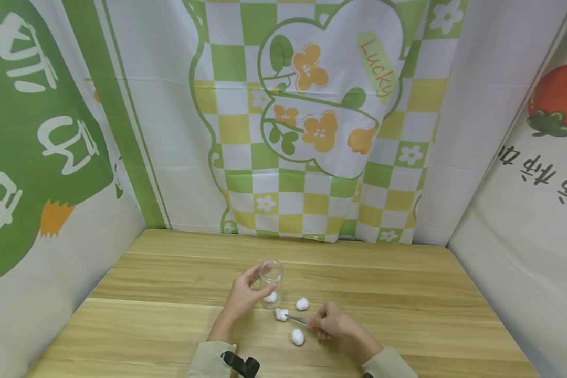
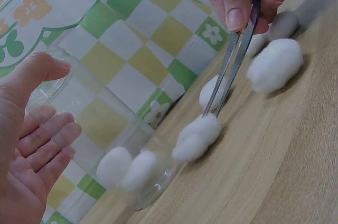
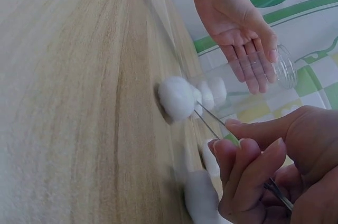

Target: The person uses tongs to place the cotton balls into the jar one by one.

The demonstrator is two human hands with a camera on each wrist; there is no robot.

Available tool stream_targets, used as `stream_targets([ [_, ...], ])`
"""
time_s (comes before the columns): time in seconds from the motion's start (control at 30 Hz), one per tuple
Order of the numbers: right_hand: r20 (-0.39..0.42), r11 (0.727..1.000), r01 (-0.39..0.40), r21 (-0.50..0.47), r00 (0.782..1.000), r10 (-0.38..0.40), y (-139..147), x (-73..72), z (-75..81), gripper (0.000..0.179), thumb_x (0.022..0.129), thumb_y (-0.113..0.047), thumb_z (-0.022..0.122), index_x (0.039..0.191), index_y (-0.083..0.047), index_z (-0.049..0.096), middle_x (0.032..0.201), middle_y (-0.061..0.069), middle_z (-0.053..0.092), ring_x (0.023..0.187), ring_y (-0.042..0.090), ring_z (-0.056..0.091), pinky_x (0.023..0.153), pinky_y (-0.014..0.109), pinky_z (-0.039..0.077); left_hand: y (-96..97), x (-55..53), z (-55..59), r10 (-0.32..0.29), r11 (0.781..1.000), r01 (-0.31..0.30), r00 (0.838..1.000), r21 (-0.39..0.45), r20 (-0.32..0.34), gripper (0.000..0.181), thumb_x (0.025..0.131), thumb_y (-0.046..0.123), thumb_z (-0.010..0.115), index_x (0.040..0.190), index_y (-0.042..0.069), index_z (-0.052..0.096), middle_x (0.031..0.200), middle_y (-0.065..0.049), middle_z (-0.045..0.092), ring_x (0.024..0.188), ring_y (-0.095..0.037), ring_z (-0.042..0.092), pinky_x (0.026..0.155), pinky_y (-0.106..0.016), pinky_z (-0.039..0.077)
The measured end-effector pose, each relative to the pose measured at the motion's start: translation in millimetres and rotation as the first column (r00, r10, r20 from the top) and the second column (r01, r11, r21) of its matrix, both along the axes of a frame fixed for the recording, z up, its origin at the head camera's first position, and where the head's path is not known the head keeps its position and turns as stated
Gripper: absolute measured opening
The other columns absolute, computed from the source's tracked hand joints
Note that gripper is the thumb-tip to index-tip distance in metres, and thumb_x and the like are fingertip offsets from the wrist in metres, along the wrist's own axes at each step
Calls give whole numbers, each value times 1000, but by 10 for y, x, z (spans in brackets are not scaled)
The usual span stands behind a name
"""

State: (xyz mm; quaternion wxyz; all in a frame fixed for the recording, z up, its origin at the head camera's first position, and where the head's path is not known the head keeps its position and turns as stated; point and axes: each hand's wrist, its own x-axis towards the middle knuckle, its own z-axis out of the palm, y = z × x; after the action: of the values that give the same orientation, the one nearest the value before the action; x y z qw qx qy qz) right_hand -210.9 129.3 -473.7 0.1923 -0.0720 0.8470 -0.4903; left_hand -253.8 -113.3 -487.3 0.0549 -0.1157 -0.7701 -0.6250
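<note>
My left hand (image 1: 243, 294) holds a clear jar (image 1: 271, 272) upright on the table, thumb on the near side and fingers round the back. At least two white cotton balls (image 2: 138, 171) lie at the jar's bottom. My right hand (image 1: 334, 321) pinches metal tweezers (image 2: 240, 57) between thumb and fingers. The tweezer tips touch a lumpy cotton ball (image 2: 195, 138) just beside the jar's base; whether it is lifted off the table I cannot tell.
Loose cotton balls lie on the wooden table (image 1: 397, 294) near the right hand, one behind the tweezers (image 1: 302, 304) and one in front (image 1: 297, 337). A checked, printed curtain (image 1: 293, 210) hangs at the table's far edge. Printed cloths hang on both sides.
</note>
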Motion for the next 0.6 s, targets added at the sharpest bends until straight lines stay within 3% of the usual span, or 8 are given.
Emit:
stream_targets([
  [0.6, -3, 996, -29, -87, 1000, 29, 78, 7, 61, 24, 89, -7, 63, 76, 13, 61, 50, -6, 50, 45, 3, 45, 46, 12, 37, 1, 2, 11, 9, 1000, -9, 1000, -4, -1, 60, 80, 10, 76, 135, 4, 52, 133, -16, 62, 130, -37, 54, 117, -53, 35],
])
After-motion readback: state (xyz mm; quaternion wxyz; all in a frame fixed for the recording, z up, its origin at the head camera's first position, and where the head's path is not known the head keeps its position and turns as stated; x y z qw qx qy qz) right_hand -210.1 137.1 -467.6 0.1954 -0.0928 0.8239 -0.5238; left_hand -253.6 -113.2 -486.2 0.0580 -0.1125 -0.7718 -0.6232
